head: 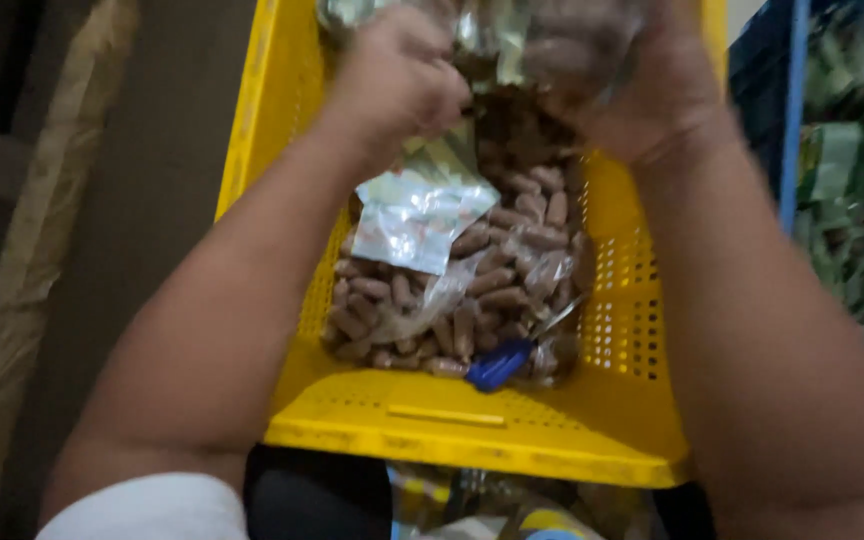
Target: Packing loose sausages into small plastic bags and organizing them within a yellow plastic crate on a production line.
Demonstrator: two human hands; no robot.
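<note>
Far left: dim wall and a pale plank edge (12, 330) running diagonally, nothing on them legible.

Left hand (397, 75): over the far part of the yellow crate (472, 425), fingers curled together and clamped on the left side of a clear plastic bag (512, 50). White sleeve (147, 508) at the near end of that arm.

Clear plastic bag: held up between both hands at the top of the view, above the crate's far half. Motion-blurred; contents look brownish, can't tell more.

Yellow crate: perforated walls, open top, centre of view, near rim toward the camera. Inside it:
- loose brown pods (422, 310), peanut-like, covering the floor, heaped toward the far right
- a silvery-white printed packet (417, 215) lying on the pods, left of centre, just under the left hand
- crumpled clear wrap (542, 270) on the pods, right side
- a blue handle (497, 365) at the near right corner, with a thin metal piece going up-right from it; tool type unclear

Right hand (667, 90): on the right side of the same bag, palm against it. Blurred, fingers appear wrapped on the bag.

Far right: blue frame (797, 110), green packaged goods (857, 200) behind it, well apart from the crate.
</note>
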